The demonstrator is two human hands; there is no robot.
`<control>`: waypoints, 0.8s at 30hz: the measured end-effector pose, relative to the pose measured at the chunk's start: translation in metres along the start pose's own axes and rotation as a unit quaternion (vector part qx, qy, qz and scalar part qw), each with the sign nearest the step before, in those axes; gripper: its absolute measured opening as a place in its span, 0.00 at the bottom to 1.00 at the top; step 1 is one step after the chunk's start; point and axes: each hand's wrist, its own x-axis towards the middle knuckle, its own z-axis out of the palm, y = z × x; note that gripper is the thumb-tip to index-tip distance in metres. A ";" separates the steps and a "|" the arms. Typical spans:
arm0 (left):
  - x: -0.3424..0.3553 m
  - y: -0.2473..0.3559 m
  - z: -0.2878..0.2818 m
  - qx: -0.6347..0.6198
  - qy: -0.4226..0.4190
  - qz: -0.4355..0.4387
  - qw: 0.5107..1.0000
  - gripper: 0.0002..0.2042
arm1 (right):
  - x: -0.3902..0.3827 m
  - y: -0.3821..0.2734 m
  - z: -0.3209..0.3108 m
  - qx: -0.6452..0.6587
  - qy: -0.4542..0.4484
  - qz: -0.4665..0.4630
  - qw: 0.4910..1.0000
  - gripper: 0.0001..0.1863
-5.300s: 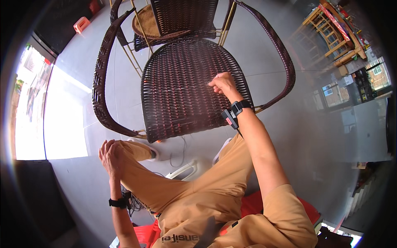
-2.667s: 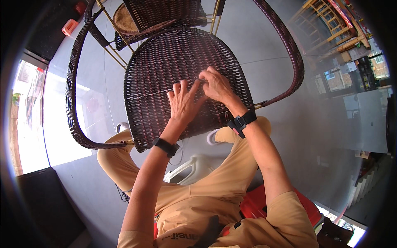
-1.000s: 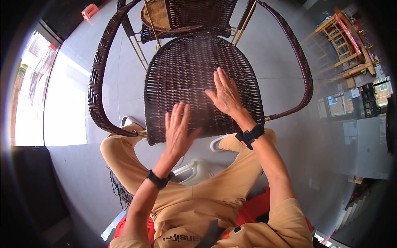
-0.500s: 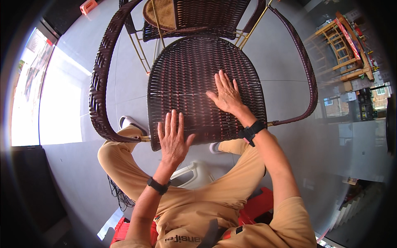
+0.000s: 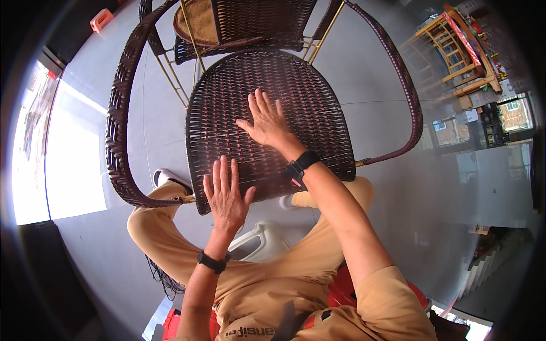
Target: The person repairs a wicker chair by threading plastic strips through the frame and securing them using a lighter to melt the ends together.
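Right hand (image 5: 266, 124) hides some woven seat (image 5: 257, 163); top edge crops dark panel (image 5: 263, 21)

the rough woven seat (image 5: 313, 116) is glossy, possibly plastic.

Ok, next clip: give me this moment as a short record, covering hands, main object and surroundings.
Left hand: bare, palm down, fingers spread, at the seat's near-left edge
Right hand: bare, palm down, fingers spread, over the seat's middle
Contact: both appear to touch the seat; pressure cannot be told
Held: nothing visible
Main object: dark woven seat, with curved armrests on both sides
Wrists: black band on each
Between legs: white container
Far left: pink stool
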 end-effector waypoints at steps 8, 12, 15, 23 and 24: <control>-0.002 -0.006 0.002 0.006 0.008 -0.001 1.000 0.35 | -0.037 -0.011 -0.005 0.025 0.004 -0.037 0.999 0.44; -0.002 -0.004 0.001 0.002 0.007 0.004 1.000 0.35 | -0.111 -0.019 0.021 -0.014 0.138 -0.057 0.989 0.41; 0.001 -0.003 0.002 0.008 0.021 0.018 1.000 0.34 | -0.112 -0.016 0.028 -0.007 0.164 -0.063 0.984 0.40; -0.007 -0.019 -0.018 -0.236 0.044 0.026 0.971 0.28 | -0.124 -0.016 0.023 0.025 0.179 -0.077 0.981 0.38; -0.012 -0.022 -0.029 -0.334 0.073 -0.004 0.940 0.26 | -0.131 -0.019 0.018 0.054 0.173 -0.092 0.979 0.38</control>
